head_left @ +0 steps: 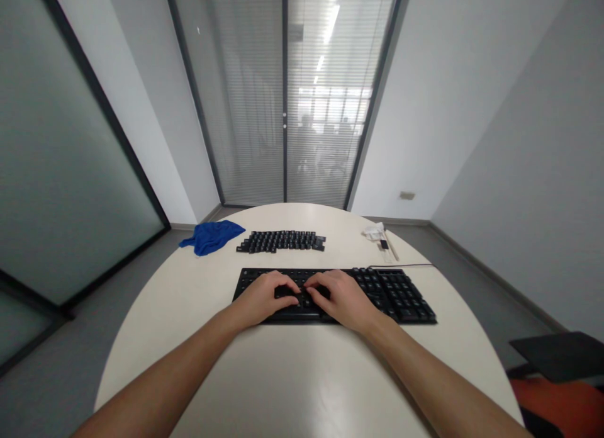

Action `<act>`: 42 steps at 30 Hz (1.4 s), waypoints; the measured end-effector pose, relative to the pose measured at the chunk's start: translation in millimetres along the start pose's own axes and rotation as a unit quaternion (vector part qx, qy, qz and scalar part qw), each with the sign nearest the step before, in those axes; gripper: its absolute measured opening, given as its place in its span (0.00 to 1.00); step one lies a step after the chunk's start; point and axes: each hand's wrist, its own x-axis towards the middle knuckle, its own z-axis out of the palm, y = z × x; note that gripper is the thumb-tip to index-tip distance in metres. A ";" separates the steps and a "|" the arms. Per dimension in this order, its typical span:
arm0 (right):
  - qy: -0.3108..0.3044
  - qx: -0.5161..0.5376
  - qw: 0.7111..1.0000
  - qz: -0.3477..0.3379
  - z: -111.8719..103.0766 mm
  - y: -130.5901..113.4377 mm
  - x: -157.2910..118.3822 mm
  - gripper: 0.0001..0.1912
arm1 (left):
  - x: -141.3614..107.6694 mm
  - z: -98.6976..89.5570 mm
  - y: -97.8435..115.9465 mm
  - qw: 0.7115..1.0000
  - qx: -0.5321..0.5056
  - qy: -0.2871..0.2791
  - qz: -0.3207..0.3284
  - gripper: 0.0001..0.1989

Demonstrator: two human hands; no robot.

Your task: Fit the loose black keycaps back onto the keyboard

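Keyboard (408, 296) lay under left hand (263, 294) and right hand (343, 294), fingers narrowly curled, grip unclear. Beyond the fingers sat loose keycaps (283, 239), one blue cloth (212, 236).

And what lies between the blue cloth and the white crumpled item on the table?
In the head view, rows of loose black keycaps, nearer the blue cloth.

The pale, rounded counter (292, 375) carries a black keyboard (403, 296), whose thin cable (406, 265) runs toward the right edge. Beyond lie a crumpled blue cloth (212, 236), rows of loose black keycaps (283, 240), and a white wad (374, 231) beside a slim stick (391, 245).
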 end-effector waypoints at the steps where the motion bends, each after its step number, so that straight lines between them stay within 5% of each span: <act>1: 0.001 -0.004 1.000 0.001 -0.8 0.6 0.0 0.08 | 0.1 0.1 -1.0 1.000 0.006 -0.003 0.004 0.06; 24: -0.029 -0.003 0.999 -0.030 -2.5 1.9 0.6 0.07 | -0.1 0.1 -4.2 0.992 0.045 -0.020 0.116 0.01; 42: -0.032 0.007 0.998 -0.046 -1.8 4.3 -0.2 0.07 | -2.6 -5.7 3.2 0.987 0.073 -0.041 0.139 0.04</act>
